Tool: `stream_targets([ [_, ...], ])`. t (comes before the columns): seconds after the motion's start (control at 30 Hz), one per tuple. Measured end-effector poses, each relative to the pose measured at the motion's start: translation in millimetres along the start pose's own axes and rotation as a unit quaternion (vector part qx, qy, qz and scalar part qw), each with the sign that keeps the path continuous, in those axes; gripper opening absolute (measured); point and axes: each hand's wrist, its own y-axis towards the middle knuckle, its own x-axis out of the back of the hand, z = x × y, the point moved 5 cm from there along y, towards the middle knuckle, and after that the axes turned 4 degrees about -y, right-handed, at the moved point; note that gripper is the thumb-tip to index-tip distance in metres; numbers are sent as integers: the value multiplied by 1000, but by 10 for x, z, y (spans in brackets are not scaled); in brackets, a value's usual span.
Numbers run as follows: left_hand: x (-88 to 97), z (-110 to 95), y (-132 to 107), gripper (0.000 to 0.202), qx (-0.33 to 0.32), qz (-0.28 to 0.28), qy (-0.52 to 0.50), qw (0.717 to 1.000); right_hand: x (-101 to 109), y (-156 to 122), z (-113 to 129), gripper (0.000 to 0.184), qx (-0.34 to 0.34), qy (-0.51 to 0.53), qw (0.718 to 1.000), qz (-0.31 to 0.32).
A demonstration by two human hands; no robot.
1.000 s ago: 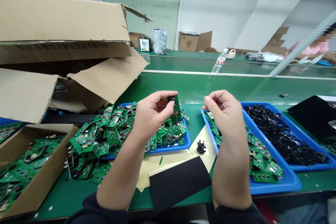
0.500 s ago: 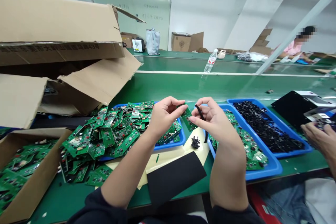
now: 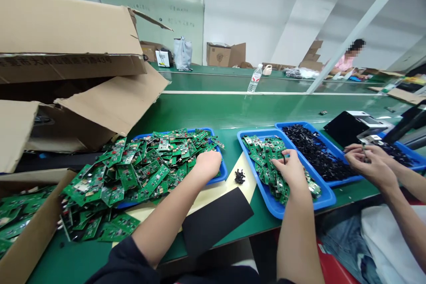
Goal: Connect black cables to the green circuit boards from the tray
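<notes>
My left hand (image 3: 209, 164) reaches over the right end of a heap of green circuit boards (image 3: 156, 177), which fills and spills past a blue tray (image 3: 223, 172). Its fingers curl downward behind the back of the hand; whether a board is in them is hidden. Over the middle blue tray (image 3: 274, 211) hangs my right hand (image 3: 293, 171), closed, a short part of a black strip (image 3: 284, 159) showing between its fingers. Its thumb is close above the boards (image 3: 266, 155) in that tray. A small cluster of black pieces (image 3: 239, 176) sits between the trays on yellowish paper (image 3: 248, 164).
Near the table's front edge lies a black sheet (image 3: 218, 222). Cardboard boxes (image 3: 66, 22) crowd the left side. Farther right is a tray of black parts (image 3: 313, 151), beside a co-worker's hands (image 3: 369, 164). A water bottle (image 3: 255, 79) stands at the back.
The circuit board between my hands is no longer there. My hands have moved apart: left to the heap, right down over the middle tray with the black strip. The view has swung right.
</notes>
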Motion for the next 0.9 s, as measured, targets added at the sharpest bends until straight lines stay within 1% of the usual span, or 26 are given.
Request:
stream_targets([
  [0.1,72,29,-4,12,-18,-9,-30,999,66,6,-17,33,-16,-27,999,-35],
  [0.17,174,57,-34,10,-44,-12,-68,997,40,-43,78,33,-2,19,999,-35],
  [0.23,289,85,-73,9,-75,-13,-114,991,-90,-160,287,31,43,132,990,12],
  [0.27,340,93,-95,10,-93,-9,-160,983,-188,-245,430,30,74,201,975,54],
  [0.3,384,98,-116,13,-112,-2,-223,968,-305,-347,589,29,106,263,952,112],
  [0.33,422,101,-137,17,-128,4,-299,946,-420,-453,744,30,132,305,928,166],
  [0.37,451,104,-156,20,-140,10,-377,916,-526,-554,880,31,150,334,906,212],
  [0.4,473,108,-170,24,-146,12,-448,882,-608,-636,990,32,158,358,888,240],
  [0.43,487,116,-181,27,-146,8,-501,853,-665,-690,1068,33,159,378,878,248],
  [0.47,493,124,-187,29,-141,1,-531,836,-700,-721,1119,34,156,395,872,244],
  [0.5,492,130,-190,31,-135,-6,-547,826,-716,-732,1147,34,151,409,869,233],
  [0.53,489,134,-190,33,-128,-11,-553,823,-721,-731,1157,33,146,419,868,222],
  [0.6,488,145,-185,29,-114,-20,-540,834,-714,-715,1150,32,140,422,869,218],
  [0.7,537,177,-177,12,-107,-57,-460,880,-682,-692,1107,30,142,396,879,224],
  [0.77,577,191,-177,13,-114,-79,-390,910,-658,-692,1075,30,144,374,889,222],
  [0.8,589,193,-175,14,-118,-84,-363,920,-654,-700,1061,31,144,360,894,223],
  [0.9,582,188,-163,13,-116,-81,-335,932,-669,-741,1025,35,147,312,911,226],
])
